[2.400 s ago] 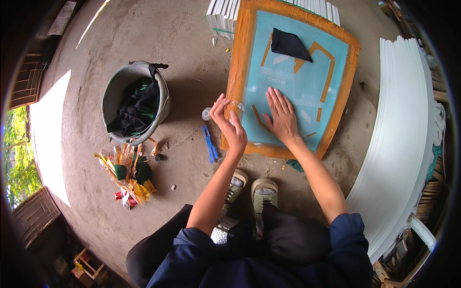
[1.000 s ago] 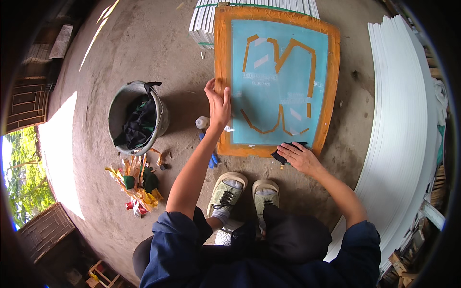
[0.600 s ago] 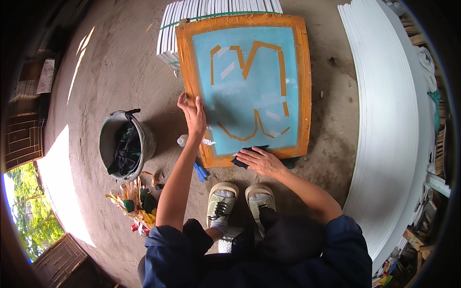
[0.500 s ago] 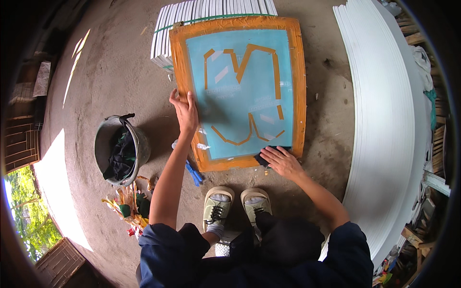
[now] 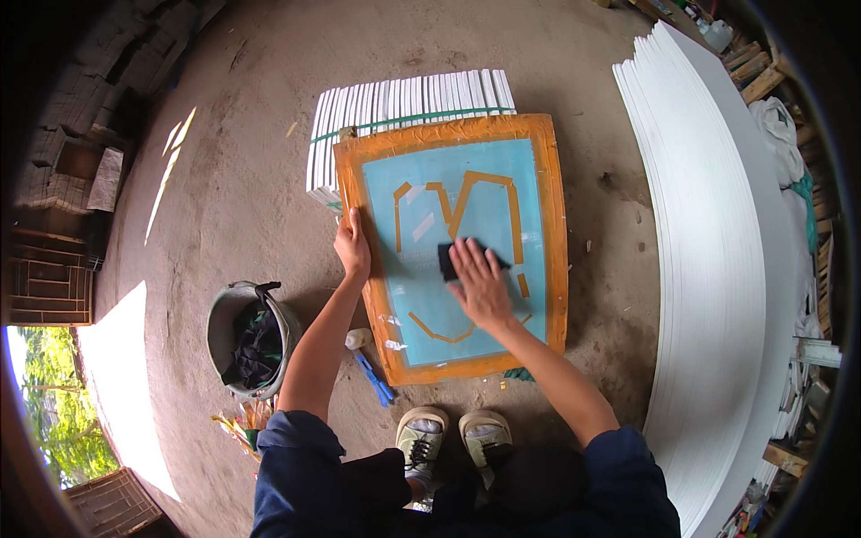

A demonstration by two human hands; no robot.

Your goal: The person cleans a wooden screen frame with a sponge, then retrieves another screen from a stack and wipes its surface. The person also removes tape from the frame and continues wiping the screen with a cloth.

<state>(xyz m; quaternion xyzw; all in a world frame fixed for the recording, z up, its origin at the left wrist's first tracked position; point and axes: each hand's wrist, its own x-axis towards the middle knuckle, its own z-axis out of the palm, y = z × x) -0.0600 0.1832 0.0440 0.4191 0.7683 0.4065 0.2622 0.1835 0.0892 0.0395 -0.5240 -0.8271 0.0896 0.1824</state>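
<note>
A screen-printing frame (image 5: 556,260) with orange-taped edges and light-blue mesh leans, tilted, in front of me. Strips of orange tape mark angular outlines on the mesh. My left hand (image 5: 355,247) is wrapped round the frame's left edge. Flat on the middle of the mesh, my right hand (image 5: 485,294) presses a folded black cloth (image 5: 447,262) under its fingers. Part of that cloth is hidden by the hand. A bit of dark green material (image 5: 518,373) pokes out beneath the frame's lower edge.
Behind the frame stands a strapped bundle of white boards (image 5: 413,100). A long white stack (image 5: 708,296) runs down the right side. To the left are a bucket (image 5: 215,336) of dark cloths, a blue tool (image 5: 373,377) and colourful scraps (image 5: 239,432). My shoes are below.
My right hand has slid the black cloth up and left from the frame's bottom edge to mid-mesh. My left hand stays on the left edge. The whole view has shifted, with everything lower.
</note>
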